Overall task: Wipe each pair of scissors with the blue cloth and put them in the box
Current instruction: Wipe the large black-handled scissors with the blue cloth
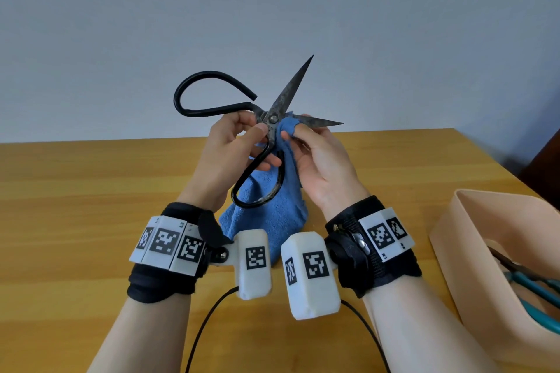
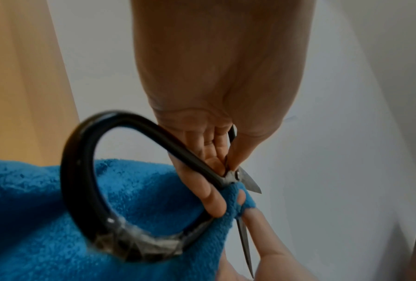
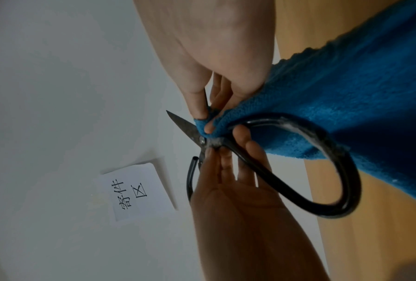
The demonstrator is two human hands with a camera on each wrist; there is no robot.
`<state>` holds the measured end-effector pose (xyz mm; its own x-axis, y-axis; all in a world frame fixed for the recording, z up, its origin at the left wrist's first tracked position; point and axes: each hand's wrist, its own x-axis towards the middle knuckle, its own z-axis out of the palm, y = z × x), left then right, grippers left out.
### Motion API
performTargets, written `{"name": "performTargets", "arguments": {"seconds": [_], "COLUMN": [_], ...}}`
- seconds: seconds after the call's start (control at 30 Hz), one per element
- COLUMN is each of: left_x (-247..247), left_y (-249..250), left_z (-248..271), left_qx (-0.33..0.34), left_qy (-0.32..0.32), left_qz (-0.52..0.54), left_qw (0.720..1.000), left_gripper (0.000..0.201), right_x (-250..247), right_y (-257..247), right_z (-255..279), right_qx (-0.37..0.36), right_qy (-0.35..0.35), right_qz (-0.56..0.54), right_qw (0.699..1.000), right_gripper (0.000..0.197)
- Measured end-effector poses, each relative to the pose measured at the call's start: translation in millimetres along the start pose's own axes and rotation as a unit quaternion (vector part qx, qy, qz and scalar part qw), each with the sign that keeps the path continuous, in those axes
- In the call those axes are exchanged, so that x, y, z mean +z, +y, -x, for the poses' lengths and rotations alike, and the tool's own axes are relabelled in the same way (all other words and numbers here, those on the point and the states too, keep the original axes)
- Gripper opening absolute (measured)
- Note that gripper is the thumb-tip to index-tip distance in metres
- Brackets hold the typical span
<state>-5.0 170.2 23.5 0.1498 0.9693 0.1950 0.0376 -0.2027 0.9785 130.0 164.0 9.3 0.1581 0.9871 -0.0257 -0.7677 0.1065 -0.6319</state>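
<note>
The left hand (image 1: 239, 142) grips the large black-handled iron scissors (image 1: 274, 118), blades open, above the wooden counter (image 1: 75, 191). The right hand (image 1: 318, 160) pinches the blue terry cloth (image 1: 266, 215) against the lower blade near the pivot. The beige plastic box (image 1: 454, 239) stands near right.

I see a light wooden table (image 1: 91, 191) with a visible grain, running back to a plain pale grey wall (image 1: 272, 9). On that wall, in my right wrist view, a white paper sheet (image 3: 139, 192) carries black handwritten characters. A dark brown panel (image 1: 545, 166) stands at the table's far right corner. Two thin black cables (image 1: 209, 321) trail toward me over the wood.
</note>
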Motion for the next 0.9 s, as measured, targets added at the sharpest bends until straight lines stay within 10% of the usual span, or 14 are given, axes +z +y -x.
{"name": "performTargets", "arguments": {"seconds": [0.9], "left_x": [0.8], "left_y": [-1.4], "left_z": [-0.1], "left_qx": [0.001], "left_qy": [-0.002], "left_qz": [0.007], "left_qw": [1.0], "left_gripper": [0.009], "right_x": [-1.0], "right_y": [-3.0], "right_z": [-2.0], "right_qx": [-0.016], "right_qy": [0.022], "right_qz": [-0.01], "right_qw": [1.0], "right_gripper": [0.029]}}
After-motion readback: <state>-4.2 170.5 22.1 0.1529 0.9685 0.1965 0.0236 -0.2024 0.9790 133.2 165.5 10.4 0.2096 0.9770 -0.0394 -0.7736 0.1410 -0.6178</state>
